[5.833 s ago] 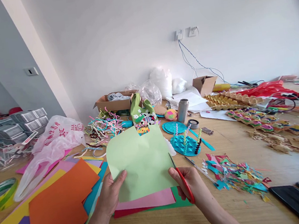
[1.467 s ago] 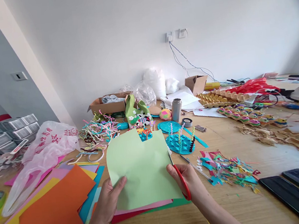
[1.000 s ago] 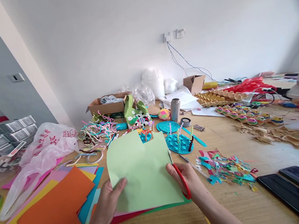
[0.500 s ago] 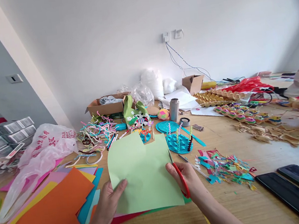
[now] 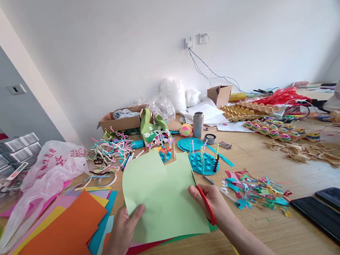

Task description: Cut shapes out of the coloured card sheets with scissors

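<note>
A light green sheet of paper (image 5: pixel 166 198), with a notch in its top edge, is held up over the wooden table. My left hand (image 5: pixel 125 228) grips its left side, thumb on top. At the right edge, my right hand (image 5: pixel 212 205) pinches the sheet and also holds red-handled scissors (image 5: pixel 209 209), whose blades point up along the paper's edge. Red and green sheets (image 5: pixel 141 248) show below the green paper. Left of my left hand lies a stack of coloured paper with an orange sheet (image 5: pixel 57 244) on top.
Paper scraps (image 5: pixel 258 191) and two dark phones (image 5: pixel 327 220) lie on the right. Behind the sheet are blue craft discs (image 5: pixel 201 164), a metal flask (image 5: pixel 198 125) and black tape (image 5: pixel 210 139). Pipe cleaners (image 5: pixel 110 147) and a plastic bag (image 5: pixel 51 167) are at the left.
</note>
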A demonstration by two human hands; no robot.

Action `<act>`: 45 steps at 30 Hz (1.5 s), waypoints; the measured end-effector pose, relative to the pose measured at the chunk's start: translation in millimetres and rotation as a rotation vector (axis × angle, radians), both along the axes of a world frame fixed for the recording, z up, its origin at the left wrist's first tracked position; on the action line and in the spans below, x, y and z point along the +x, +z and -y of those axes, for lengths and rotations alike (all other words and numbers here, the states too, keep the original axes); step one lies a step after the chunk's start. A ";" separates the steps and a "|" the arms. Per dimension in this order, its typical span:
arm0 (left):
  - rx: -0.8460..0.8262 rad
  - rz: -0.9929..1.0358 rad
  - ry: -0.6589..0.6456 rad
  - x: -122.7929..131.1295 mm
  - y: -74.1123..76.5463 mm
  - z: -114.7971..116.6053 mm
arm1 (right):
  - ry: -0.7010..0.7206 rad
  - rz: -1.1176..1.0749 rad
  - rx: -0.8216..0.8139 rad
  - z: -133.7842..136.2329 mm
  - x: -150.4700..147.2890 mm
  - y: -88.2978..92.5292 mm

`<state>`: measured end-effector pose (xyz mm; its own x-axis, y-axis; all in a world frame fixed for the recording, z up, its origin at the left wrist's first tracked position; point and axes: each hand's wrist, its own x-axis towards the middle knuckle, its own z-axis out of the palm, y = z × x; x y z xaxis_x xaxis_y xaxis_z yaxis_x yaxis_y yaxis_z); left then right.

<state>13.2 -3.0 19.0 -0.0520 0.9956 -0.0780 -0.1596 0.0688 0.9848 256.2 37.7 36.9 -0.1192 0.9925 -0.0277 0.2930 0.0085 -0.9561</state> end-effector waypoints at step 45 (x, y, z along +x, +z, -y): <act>0.031 0.003 -0.021 -1.9 -2.2 0.0 | -0.054 0.002 0.004 0.7 -0.6 -3.6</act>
<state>11.3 -3.1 16.8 -0.0307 0.9984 -0.0472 -0.1615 0.0417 0.9860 255.7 37.0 33.3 -0.0652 0.9976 -0.0242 0.2948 -0.0039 -0.9556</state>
